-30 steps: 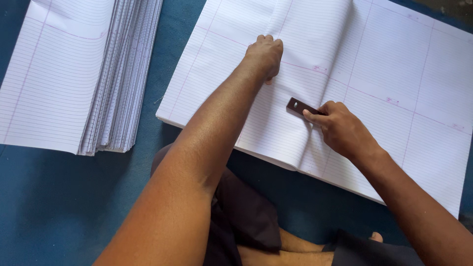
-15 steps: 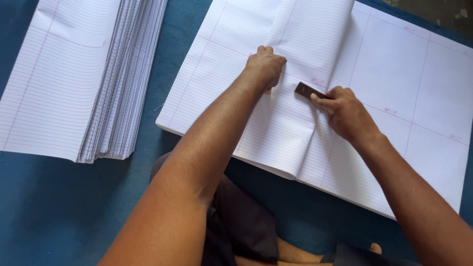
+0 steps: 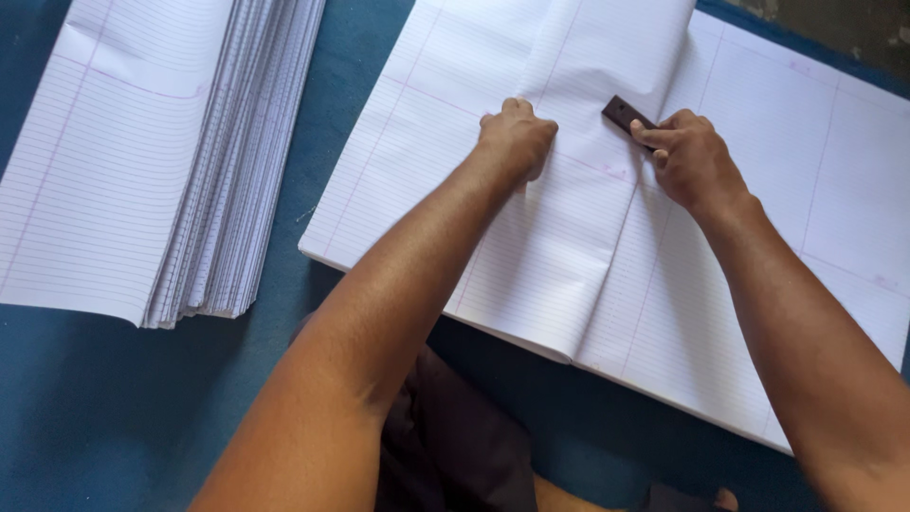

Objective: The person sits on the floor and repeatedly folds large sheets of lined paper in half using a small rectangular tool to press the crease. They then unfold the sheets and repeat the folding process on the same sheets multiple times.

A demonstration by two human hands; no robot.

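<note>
A large sheet of ruled white paper (image 3: pixel 569 256) lies folded over on a wide stack of the same sheets (image 3: pixel 834 190). My left hand (image 3: pixel 517 137) is a fist pressing down on the folded sheet near its upper middle. My right hand (image 3: pixel 692 161) grips a small dark flat block (image 3: pixel 626 114) and holds it against the paper's fold line, just right of my left hand.
A thick pile of folded ruled sheets (image 3: pixel 152 161) lies at the left on the blue surface (image 3: pixel 114 417). My dark-clothed lap (image 3: pixel 445 446) shows at the bottom middle. A strip of grey floor (image 3: pixel 834 28) shows at the top right.
My right hand has slid the dark block up along the fold, away from me. My left fist has stayed pressing on the sheet. The camera view has shifted slightly.
</note>
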